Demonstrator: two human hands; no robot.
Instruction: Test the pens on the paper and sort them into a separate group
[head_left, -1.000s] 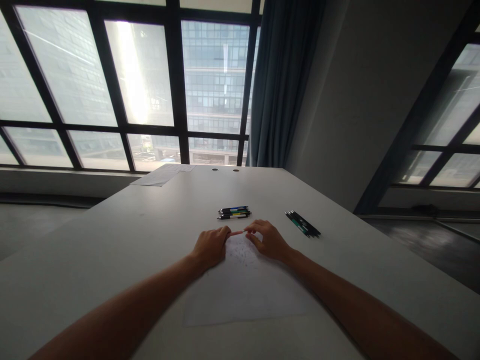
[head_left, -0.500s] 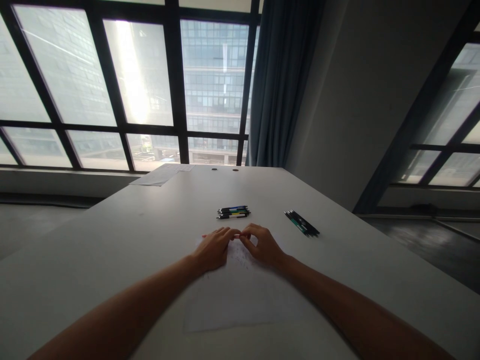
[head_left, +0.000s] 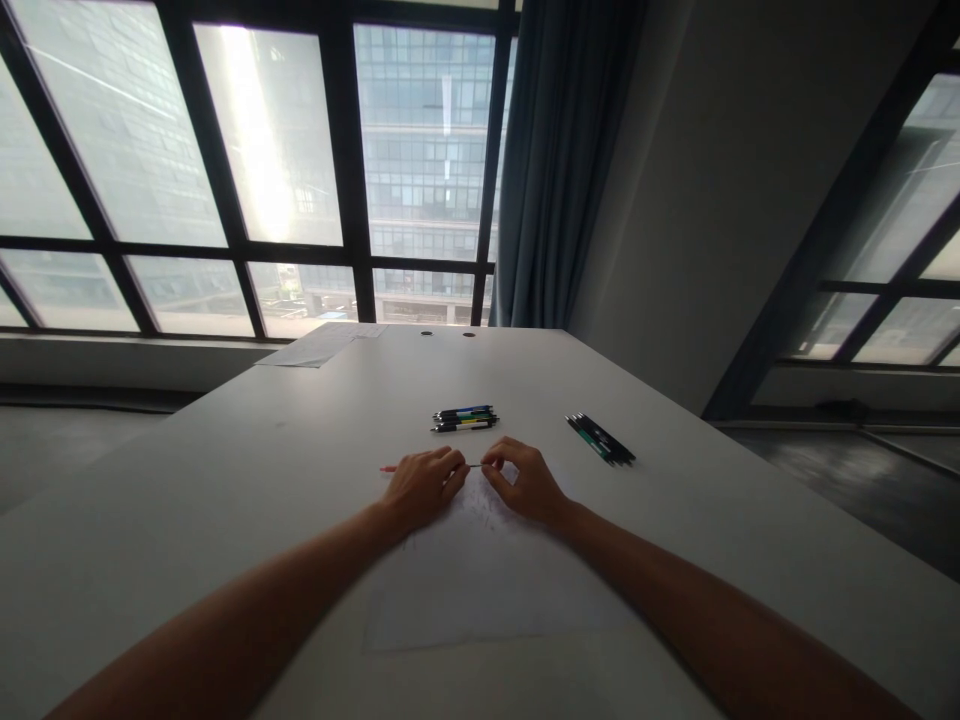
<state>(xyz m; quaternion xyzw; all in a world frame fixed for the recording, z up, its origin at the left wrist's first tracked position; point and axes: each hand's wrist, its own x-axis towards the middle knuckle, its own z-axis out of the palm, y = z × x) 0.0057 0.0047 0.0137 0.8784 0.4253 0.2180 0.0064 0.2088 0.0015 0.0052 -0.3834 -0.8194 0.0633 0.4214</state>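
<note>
Red pen, mostly hidden inside the left hand, at the far left edge of the sheet of paper; only its red end shows, poking out on the left side. Left hand grasping the pen, fingers curled over it, palm down. Right hand over the far right part of the sheet, thumb and forefinger pinched on a thin dark rod running between the two hands; too small to be sure, possibly the pen's refill. Hands near each other, fingertips apart, rod bridging the gap above the sheet's far edge.

Sheet lies flat, scribbles near its far end, near part plain white. Just beyond the sheet: banded pens, black ends with blue, green, yellow and white parts, side by side, crosswise to the sheet, white one closest to it. Right of and beyond the sheet: dark pens in a slanted bunch, a green one on the side toward the sheet. Exact count unclear.

White counter under everything. Well beyond the sheet and to its left, loose papers at the counter's far corner; straight beyond the sheet, two dark discs near the far edge. Past those, windows and a blue curtain.
</note>
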